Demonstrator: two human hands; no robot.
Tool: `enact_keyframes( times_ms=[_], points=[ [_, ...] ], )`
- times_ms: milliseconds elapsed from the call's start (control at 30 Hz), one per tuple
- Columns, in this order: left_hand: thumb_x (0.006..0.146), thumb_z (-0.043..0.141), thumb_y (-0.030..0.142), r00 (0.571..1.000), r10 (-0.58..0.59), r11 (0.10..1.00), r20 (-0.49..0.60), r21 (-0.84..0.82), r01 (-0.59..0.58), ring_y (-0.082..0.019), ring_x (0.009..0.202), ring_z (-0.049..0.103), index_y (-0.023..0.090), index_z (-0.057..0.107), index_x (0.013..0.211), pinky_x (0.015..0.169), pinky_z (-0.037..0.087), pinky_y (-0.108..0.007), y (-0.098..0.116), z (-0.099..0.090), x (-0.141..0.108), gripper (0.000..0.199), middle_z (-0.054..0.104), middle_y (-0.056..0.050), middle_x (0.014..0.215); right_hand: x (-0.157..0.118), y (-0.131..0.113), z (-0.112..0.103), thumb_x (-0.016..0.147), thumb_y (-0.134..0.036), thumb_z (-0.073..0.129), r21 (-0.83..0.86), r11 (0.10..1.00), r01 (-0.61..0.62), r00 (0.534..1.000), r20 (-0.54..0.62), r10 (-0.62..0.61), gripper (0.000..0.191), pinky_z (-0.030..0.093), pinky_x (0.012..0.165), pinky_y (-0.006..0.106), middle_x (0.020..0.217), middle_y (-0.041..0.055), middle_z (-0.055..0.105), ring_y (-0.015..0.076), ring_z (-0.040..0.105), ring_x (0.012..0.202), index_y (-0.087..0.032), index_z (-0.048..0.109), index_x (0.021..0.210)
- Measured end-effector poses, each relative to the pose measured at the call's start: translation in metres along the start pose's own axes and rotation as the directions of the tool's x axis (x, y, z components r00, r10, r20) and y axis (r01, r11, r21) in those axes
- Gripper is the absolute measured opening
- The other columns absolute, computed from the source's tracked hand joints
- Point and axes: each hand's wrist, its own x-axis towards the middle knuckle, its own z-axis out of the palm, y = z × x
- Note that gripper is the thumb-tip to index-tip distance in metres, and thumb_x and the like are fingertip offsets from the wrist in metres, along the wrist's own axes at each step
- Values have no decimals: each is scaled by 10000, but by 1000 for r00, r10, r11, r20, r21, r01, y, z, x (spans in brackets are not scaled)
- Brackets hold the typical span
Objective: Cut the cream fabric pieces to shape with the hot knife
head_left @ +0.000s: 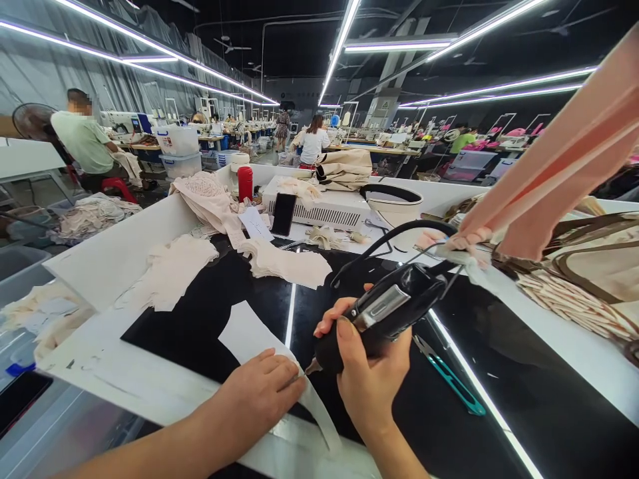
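Observation:
My right hand [372, 362] is wrapped round a black corded power tool [384, 309] with a silvery plate on its side. The small tip [313, 367] of the tool points down and left, close to the fingers of my left hand [267, 389]. That hand lies flat, its fingers pressing a curved white piece [249, 329] onto the glossy black board [379, 426]. The piece runs out on both sides of the hand; I cannot tell if it is cloth or paper. Right of my right hand lie teal-handled thread snips [452, 379].
Stacks of cream cut pieces [289, 261] lie beyond my hands, near a phone [284, 214] and a white vented box [324, 209]. A black cable [389, 233] arches from the tool. Pink fabric [554, 146] hangs at right. Co-workers [84, 136] sit farther off.

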Motion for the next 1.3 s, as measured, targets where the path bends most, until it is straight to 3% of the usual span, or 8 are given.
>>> enact_keyframes(
  times_ms=[167,533,733,900,1000,1100,1233,1300],
  points=[
    [1041,414,28,999,0,1000,-51,-13,-1,-184,938,712,117,602,1105,999,562,-376,-1,4,-1,217,692,-62,1025,4,1,2,898,-196,717,50,999,15,1000,-19,-14,279,571,564,264,832,-52,657,113,622,592,-297,564,1108],
    [1017,488,37,999,6,1000,-33,-18,-6,-213,934,700,99,606,1136,969,572,-386,0,1,-1,178,694,-78,1047,6,4,7,895,-206,711,41,999,20,1000,5,-20,206,573,554,238,826,-60,663,98,632,578,-292,573,1022],
    [895,528,-71,995,-13,962,96,-270,38,-182,1036,659,160,612,1107,964,548,-282,-16,-10,3,325,695,-52,1137,11,6,-1,878,-238,747,-32,999,16,1000,21,-15,199,562,541,235,816,-56,668,100,641,570,-272,568,958],
    [855,591,-68,972,53,974,227,-227,0,-192,1107,651,151,633,1017,1041,509,-301,-37,-19,11,276,701,-53,1195,18,4,-17,874,-308,762,-159,987,22,999,48,-14,257,577,583,260,816,-52,679,116,653,580,-287,573,1048],
    [928,608,-6,933,-90,986,348,-103,133,-211,1066,662,174,659,1061,896,564,-286,-37,-22,18,230,703,-49,1185,23,-2,-25,867,-338,769,-227,974,7,999,36,1,275,573,575,268,832,-46,682,124,647,584,-290,576,1058],
    [965,646,96,855,-268,959,443,36,282,-247,1017,673,175,678,1103,826,578,-322,-26,-25,30,161,686,-81,1155,26,-8,-31,857,-333,783,-267,964,12,1000,12,-9,245,578,583,277,834,-38,687,129,651,587,-275,593,999],
    [1006,656,271,731,-404,887,550,42,459,-260,965,697,150,675,1153,836,585,-377,-7,-37,50,191,649,-98,1149,24,-15,-36,857,-322,784,-196,980,22,999,-19,-26,222,583,562,284,834,-37,691,130,651,572,-272,599,967],
    [1051,579,304,706,-408,868,579,6,497,-235,909,708,164,671,1173,812,587,-366,-1,-45,56,208,639,-85,1154,19,-19,-37,865,-313,778,-150,989,15,1000,-19,-18,211,582,547,283,829,-36,685,131,648,570,-275,600,972]
  ],
)
